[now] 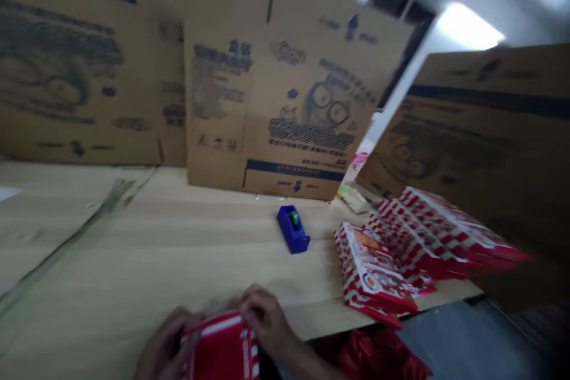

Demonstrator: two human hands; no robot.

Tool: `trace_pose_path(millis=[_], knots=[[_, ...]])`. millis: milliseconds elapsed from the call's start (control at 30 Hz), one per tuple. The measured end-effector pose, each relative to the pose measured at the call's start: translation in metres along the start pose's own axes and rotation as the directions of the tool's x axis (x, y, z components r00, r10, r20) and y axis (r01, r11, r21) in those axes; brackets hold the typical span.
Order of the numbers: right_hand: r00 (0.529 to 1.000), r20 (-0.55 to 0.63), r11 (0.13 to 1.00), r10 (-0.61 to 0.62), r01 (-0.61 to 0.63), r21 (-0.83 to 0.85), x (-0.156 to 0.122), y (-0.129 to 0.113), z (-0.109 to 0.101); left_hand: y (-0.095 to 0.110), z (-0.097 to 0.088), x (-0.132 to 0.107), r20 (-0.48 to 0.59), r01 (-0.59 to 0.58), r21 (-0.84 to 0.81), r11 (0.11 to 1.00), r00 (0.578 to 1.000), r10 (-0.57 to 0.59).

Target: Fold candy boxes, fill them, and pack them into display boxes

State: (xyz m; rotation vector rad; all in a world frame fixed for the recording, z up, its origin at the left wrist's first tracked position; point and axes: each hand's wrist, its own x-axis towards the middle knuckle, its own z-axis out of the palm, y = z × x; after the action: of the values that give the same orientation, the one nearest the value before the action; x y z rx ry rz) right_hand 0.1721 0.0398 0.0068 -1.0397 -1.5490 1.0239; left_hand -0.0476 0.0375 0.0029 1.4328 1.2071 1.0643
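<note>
Both my hands are at the bottom edge of the head view, over the front of a wooden table (146,261). My left hand (167,341) and my right hand (265,317) are wrapped round a small red and white striped box (220,347) from either side, fingers curled on its top edge. The picture is smeared by motion, so finger detail is soft.
A blue tape dispenser (293,228) sits mid-table. A fanned row of flat red and white boxes (409,243) lies to the right. Large printed cardboard cartons (285,89) stand along the back, another carton (485,142) at right. Something red (378,356) lies below the table edge.
</note>
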Motion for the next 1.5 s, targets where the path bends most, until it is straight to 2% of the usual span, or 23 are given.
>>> trace_pose_path(millis=[67,133,233,333,433,500,600,733,900,1033,1133,1267,1333,1400,1433,1467,1500], knots=[[0.996,0.085,1.000,-0.002,0.004,-0.028,-0.002,-0.009,-0.006,0.015,-0.001,-0.006,0.003,-0.028,0.008,1.000,1.000,0.028],[0.988,0.137,0.997,0.077,-0.076,-0.016,0.002,-0.011,-0.012,0.024,-0.004,-0.006,0.000,-0.053,0.016,0.998,0.999,0.053],[0.961,0.207,0.982,0.186,-0.190,-0.002,0.012,-0.008,-0.018,0.028,-0.009,-0.002,0.057,-0.018,0.062,0.998,0.998,0.014],[0.931,0.294,0.975,0.214,-0.223,-0.004,0.021,-0.009,-0.021,0.032,-0.015,0.001,0.106,-0.033,0.135,0.990,0.994,0.019],[0.914,0.310,0.964,0.260,-0.265,-0.027,0.030,-0.014,-0.023,0.037,-0.020,0.009,0.126,-0.060,0.206,0.977,0.991,0.035],[0.891,0.328,0.944,0.315,-0.329,-0.011,0.037,-0.019,-0.024,0.039,-0.023,0.016,0.174,-0.029,0.183,0.983,0.985,-0.003],[0.847,0.379,0.906,0.373,-0.420,0.047,0.047,-0.023,-0.025,0.040,-0.029,0.029,0.286,0.077,0.060,0.995,0.954,-0.091],[0.833,0.407,0.901,0.375,-0.431,0.051,0.050,-0.026,-0.025,0.039,-0.032,0.036,0.342,0.127,-0.002,0.992,0.932,-0.119],[0.921,0.318,0.974,0.225,-0.212,-0.077,0.041,-0.029,-0.028,0.044,-0.028,0.023,0.325,-0.003,0.111,0.994,0.945,-0.033],[0.939,0.321,0.988,0.123,-0.086,-0.128,0.029,-0.025,-0.030,0.036,-0.018,0.010,0.239,-0.052,0.153,0.987,0.971,0.014],[0.963,0.267,0.991,0.024,0.012,-0.130,0.015,-0.016,-0.023,0.022,-0.007,0.002,0.111,-0.004,0.023,1.000,0.994,0.002],[0.997,0.073,0.993,-0.013,0.022,-0.115,-0.008,-0.008,-0.007,0.009,0.008,-0.006,0.045,0.125,-0.295,0.947,0.992,-0.116],[0.994,0.105,0.994,-0.010,0.021,-0.105,-0.013,-0.006,-0.008,0.006,0.013,-0.008,0.022,0.168,-0.346,0.923,0.985,-0.171],[0.982,0.189,0.996,0.021,-0.003,-0.095,-0.007,-0.001,-0.021,0.003,0.015,-0.008,-0.006,0.178,-0.346,0.921,0.981,-0.191],[0.984,0.174,0.995,0.040,-0.022,-0.100,0.001,0.003,-0.034,0.002,0.015,-0.007,-0.016,0.180,-0.345,0.921,0.980,-0.198],[0.995,0.084,0.992,0.053,-0.043,-0.122,0.010,0.006,-0.051,0.001,0.015,-0.005,-0.022,0.187,-0.350,0.918,0.978,-0.207],[0.995,-0.086,0.985,0.057,-0.070,-0.157,0.021,0.010,-0.070,0.000,0.015,-0.004,-0.025,0.196,-0.360,0.912,0.975,-0.220]])
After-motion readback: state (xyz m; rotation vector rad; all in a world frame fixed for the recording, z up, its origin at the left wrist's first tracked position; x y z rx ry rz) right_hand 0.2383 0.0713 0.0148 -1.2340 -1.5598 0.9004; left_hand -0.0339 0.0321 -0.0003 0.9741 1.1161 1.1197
